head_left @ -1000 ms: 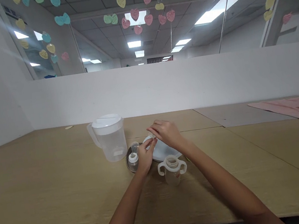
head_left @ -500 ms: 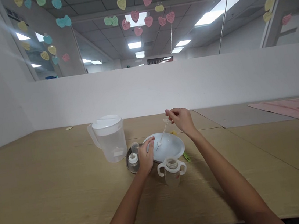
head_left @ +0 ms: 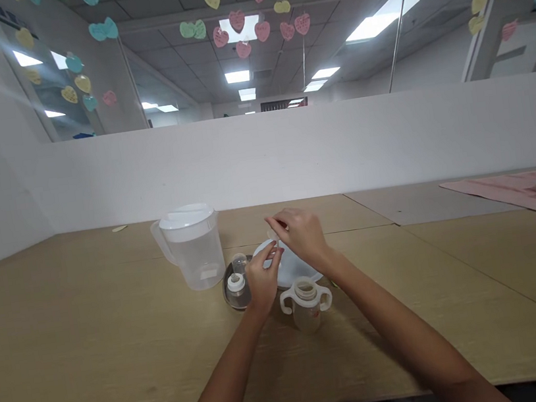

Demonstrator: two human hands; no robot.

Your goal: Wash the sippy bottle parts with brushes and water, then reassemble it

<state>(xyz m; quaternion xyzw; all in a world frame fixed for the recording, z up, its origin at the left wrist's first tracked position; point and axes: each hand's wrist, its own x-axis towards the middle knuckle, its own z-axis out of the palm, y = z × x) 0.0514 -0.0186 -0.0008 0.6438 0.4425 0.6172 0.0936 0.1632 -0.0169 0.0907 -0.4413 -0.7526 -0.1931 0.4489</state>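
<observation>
Over a pale bowl (head_left: 297, 269), my right hand (head_left: 300, 233) pinches the upper part of a thin clear tube-like piece (head_left: 273, 234). Just below and to the left, my left hand (head_left: 262, 278) has its fingertips closed on the lower part of the same piece; the fingers hide much of it. In front of the bowl stands an open bottle with two white handles (head_left: 307, 303). Left of my left hand, a round metal tray (head_left: 231, 301) holds a small white-collared part (head_left: 236, 282) and a clear dome-shaped cap (head_left: 239, 263).
A clear lidded pitcher (head_left: 199, 254) stands at the left behind the tray. A small flat pale object (head_left: 119, 228) lies near the wall. At the far right, a pink cloth (head_left: 500, 189) lies by a grey mat (head_left: 378, 205).
My right hand has moved left and slightly down with the thin clear piece. My left hand's fingers have closed on its lower part. The view has shifted slightly.
</observation>
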